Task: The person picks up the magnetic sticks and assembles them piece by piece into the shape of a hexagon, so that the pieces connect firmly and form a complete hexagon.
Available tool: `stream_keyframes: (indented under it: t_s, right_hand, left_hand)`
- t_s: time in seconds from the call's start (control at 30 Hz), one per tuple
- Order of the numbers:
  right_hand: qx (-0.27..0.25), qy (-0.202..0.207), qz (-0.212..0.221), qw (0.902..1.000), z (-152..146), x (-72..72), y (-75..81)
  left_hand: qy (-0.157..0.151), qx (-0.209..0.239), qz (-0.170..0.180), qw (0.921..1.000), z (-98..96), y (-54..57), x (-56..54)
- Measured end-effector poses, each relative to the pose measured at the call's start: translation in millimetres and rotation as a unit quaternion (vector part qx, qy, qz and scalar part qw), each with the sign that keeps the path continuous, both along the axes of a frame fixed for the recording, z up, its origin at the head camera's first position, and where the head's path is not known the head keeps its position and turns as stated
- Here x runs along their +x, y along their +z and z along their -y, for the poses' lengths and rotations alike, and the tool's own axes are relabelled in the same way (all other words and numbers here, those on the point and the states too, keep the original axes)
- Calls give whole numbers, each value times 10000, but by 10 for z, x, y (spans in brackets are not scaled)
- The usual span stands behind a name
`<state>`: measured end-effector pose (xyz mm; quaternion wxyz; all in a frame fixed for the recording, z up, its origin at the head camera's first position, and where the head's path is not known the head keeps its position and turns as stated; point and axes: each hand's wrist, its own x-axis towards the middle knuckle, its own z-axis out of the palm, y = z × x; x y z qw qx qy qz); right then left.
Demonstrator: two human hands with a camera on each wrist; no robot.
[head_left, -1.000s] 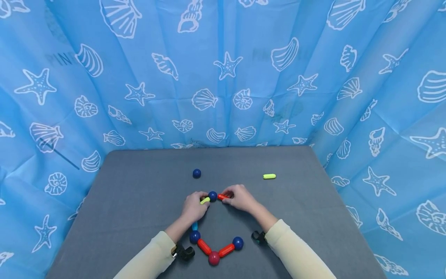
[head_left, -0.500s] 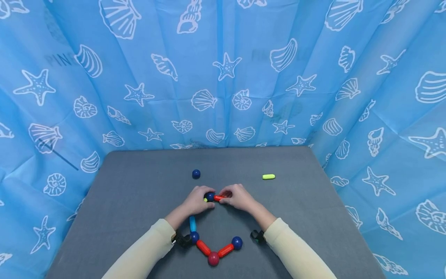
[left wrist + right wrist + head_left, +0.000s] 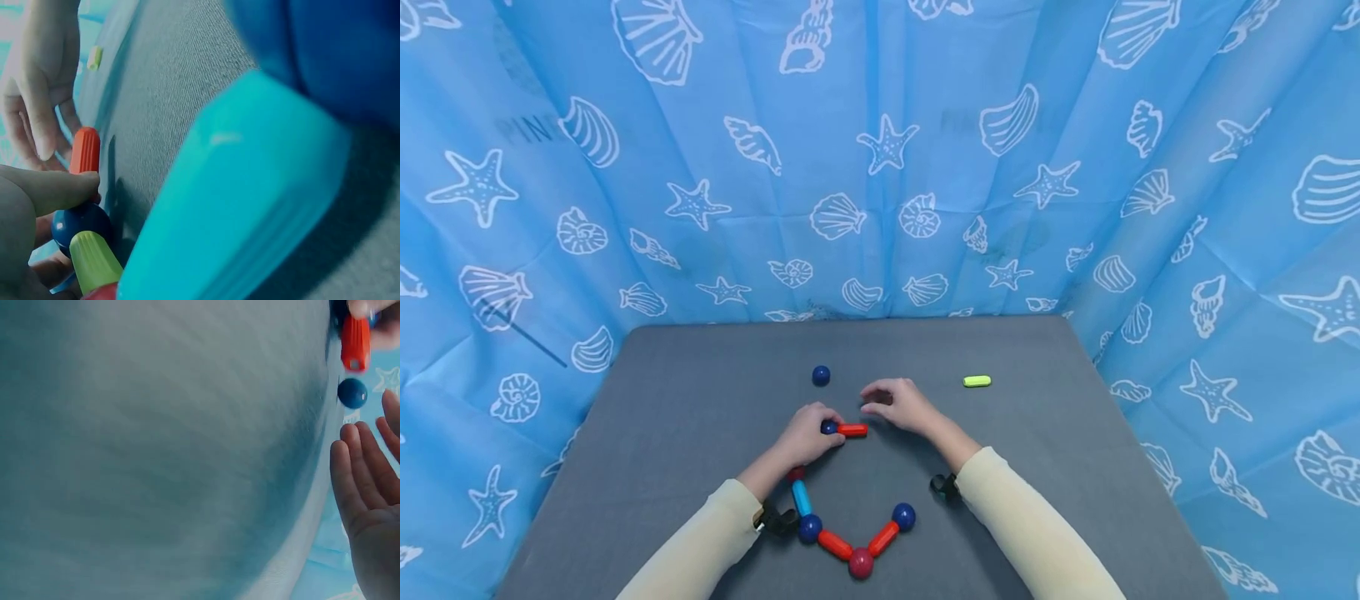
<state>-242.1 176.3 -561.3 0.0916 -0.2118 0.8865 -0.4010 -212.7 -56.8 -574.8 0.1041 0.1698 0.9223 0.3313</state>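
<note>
My left hand (image 3: 805, 433) pinches a blue ball (image 3: 74, 224) where it joins a red magnetic rod (image 3: 853, 430), whose free end points right. In the left wrist view a yellow-green rod (image 3: 94, 259) meets that ball from the other side, partly covered by the hand in the head view. From there the chain runs through a red ball (image 3: 795, 473), a light-blue rod (image 3: 801, 498), a blue ball (image 3: 810, 528) and red rods around another red ball (image 3: 861, 563), ending at a blue ball (image 3: 904, 517). My right hand (image 3: 902, 404) holds nothing, its fingers apart from the red rod.
Behind the hands a loose blue ball (image 3: 822, 375) lies on the grey table (image 3: 715, 375). A loose yellow-green rod (image 3: 977, 381) rests farther right. A blue curtain (image 3: 880, 250) with shells and starfish hangs along the table's back and sides.
The red rod has joined the blue ball, and my right hand has let go of it and drawn back and up. My left hand has shifted left, carrying the joined pieces.
</note>
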Motion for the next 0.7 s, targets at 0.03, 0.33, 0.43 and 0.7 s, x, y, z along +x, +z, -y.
stream_keyframes:
  t_s: [0.03,0.33,0.43,0.7]
  right_hand:
    - [-34,45,-11,10000,14,-58,10]
    - [299,598,-441,9968,234,-502,47]
    - [501,859,-563,9934,354,-606,72]
    - [1217,1428,-310,9817,613,-729,134]
  left_hand:
    - [13,18,46,10000,24,-1,1]
    - [-24,96,223,9997,86,2,-14]
    - [-88,153,191,9997,87,-12,-30]
    - [-136,219,87,9996,98,-35,-8]
